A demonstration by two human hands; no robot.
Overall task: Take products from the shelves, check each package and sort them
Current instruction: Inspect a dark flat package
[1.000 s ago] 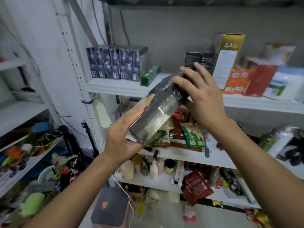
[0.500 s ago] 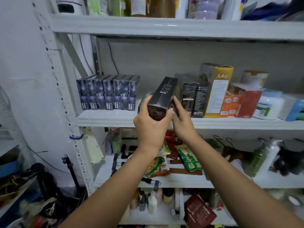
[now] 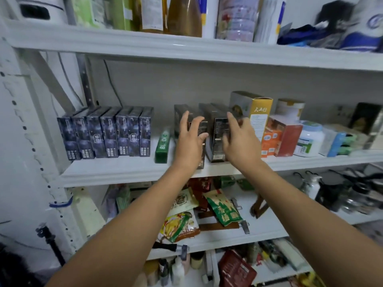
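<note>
The left hand hides most of one dark box, the right hand part of the neighbouring boxes; whether either touches cannot be told. The bottles on the top shelf are cut off by the upper edge, and the box print is unreadable.

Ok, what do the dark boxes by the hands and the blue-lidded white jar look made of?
Dark boxes: likely cardboard with a glossy film finish; sharp folded edges, sheen on the faces. White jar: probably smooth opaque plastic, soft shine, printed label; glass cannot be ruled out.
</note>
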